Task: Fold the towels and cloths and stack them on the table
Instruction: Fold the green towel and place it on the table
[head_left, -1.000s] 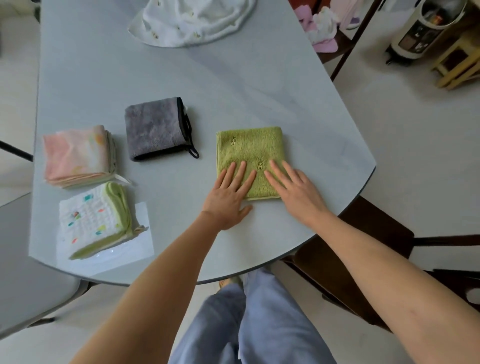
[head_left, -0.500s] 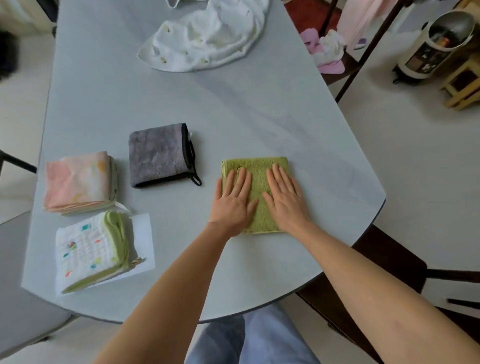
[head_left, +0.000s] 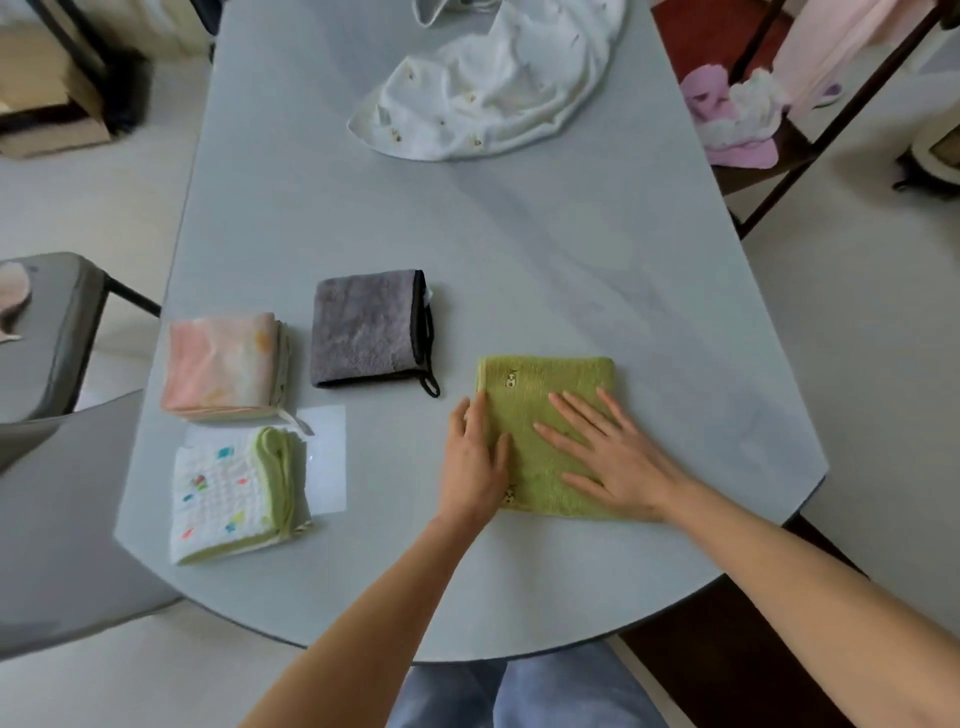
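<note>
The right hand (head_left: 618, 462) lies flat, fingers spread, pressing the folded green towel (head_left: 540, 410) onto the pale grey table (head_left: 519, 249). The left hand (head_left: 475, 460) rests at the towel's left edge, fingers together and unclenched, gripping nothing. Left of that hand sit 3 folded cloths: a grey one (head_left: 366, 330), a pink one (head_left: 221, 364) and a white-and-green one (head_left: 234, 493). Far beyond both hands lies a crumpled white cloth (head_left: 483, 88). Chairs stand on the light floor.
</note>
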